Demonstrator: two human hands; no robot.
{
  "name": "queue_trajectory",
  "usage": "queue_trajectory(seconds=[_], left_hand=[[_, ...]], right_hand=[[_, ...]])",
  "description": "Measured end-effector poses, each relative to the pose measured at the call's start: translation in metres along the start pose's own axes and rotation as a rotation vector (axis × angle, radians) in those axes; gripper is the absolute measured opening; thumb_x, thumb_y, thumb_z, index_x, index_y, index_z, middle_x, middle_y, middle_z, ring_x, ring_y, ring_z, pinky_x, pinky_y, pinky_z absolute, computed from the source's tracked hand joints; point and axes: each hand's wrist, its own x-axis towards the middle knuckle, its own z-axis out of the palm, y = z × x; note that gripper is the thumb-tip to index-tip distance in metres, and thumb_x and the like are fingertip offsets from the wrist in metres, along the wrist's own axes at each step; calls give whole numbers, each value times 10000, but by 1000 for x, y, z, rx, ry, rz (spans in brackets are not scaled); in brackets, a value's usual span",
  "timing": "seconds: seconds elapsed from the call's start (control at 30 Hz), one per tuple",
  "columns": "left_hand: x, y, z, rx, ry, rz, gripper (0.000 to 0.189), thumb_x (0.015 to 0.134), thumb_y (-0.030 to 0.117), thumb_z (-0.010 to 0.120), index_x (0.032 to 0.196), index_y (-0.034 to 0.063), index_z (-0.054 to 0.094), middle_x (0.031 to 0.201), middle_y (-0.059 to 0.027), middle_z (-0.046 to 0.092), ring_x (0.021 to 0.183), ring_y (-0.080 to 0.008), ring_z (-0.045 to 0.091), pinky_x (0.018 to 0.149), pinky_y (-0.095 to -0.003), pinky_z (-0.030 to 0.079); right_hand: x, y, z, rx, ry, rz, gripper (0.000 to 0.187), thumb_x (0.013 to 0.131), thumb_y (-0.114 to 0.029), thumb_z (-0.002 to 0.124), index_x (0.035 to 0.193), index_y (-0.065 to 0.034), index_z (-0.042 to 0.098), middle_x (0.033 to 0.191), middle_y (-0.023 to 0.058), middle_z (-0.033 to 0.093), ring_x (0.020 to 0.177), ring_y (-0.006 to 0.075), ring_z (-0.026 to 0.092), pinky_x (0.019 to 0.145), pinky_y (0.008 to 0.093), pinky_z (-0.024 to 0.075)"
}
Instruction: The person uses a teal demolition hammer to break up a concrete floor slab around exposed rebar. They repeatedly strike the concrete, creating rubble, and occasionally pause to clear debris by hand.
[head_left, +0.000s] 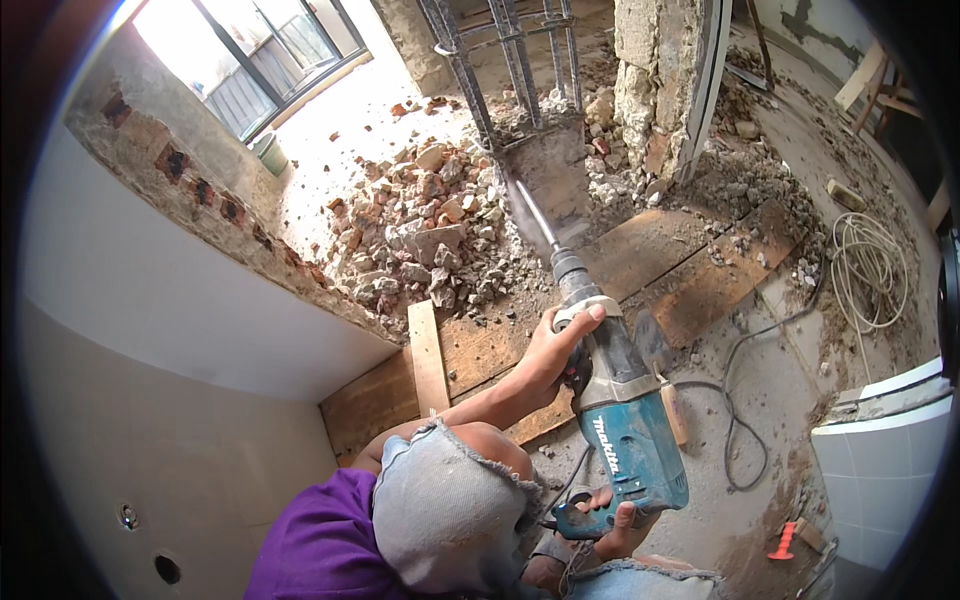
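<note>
A teal Makita demolition hammer points up and away from me, dust on its body. My left hand is wrapped around its front collar, thumb on top. Its rear handle is in the grip of my right hand, near my knees. The steel chisel bit meets the edge of a broken concrete column stub, where some dust hangs. Steel rebar with stirrups rises out of the stub. On the floor just right of the tool lies a trowel, partly hidden behind it.
Left of the column is a heap of broken brick and concrete. Plywood boards and a short plank cover the floor. A black cable and a coiled pale cable lie right. A broken wall edge runs along the left.
</note>
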Motion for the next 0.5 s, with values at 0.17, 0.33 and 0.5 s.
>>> queue_trajectory(seconds=[0.17, 0.33, 0.5], left_hand=[[0, -1, -1, 1, 13, 9, 967, 736, 544, 788, 1379, -8, 321, 1074, -89, 540, 838, -123, 550, 649, -259, 454], [1, 0, -1, -3, 3, 10, 999, 734, 548, 788, 1403, -7, 296, 1079, -91, 539, 833, -124, 548, 656, -260, 459], [6, -4, -5, 30, 5, -4, 1020, 726, 558, 790, 1411, -1, 281, 1088, -92, 534, 815, -114, 536, 623, -254, 436]], right_hand=[[0, -2, 2, 2, -27, -1, 718, 861, -445, 700, 1224, 0, 269, 791, 141, 573, 668, 223, 585, 604, 387, 542], [1, 3, 0, 1, -16, -13, 692, 868, -410, 694, 1229, 5, 273, 762, 141, 566, 643, 223, 583, 579, 389, 541], [1, 0, 6, 24, 22, -1, 689, 871, -400, 691, 1245, 0, 272, 763, 140, 558, 637, 217, 578, 563, 388, 543]])
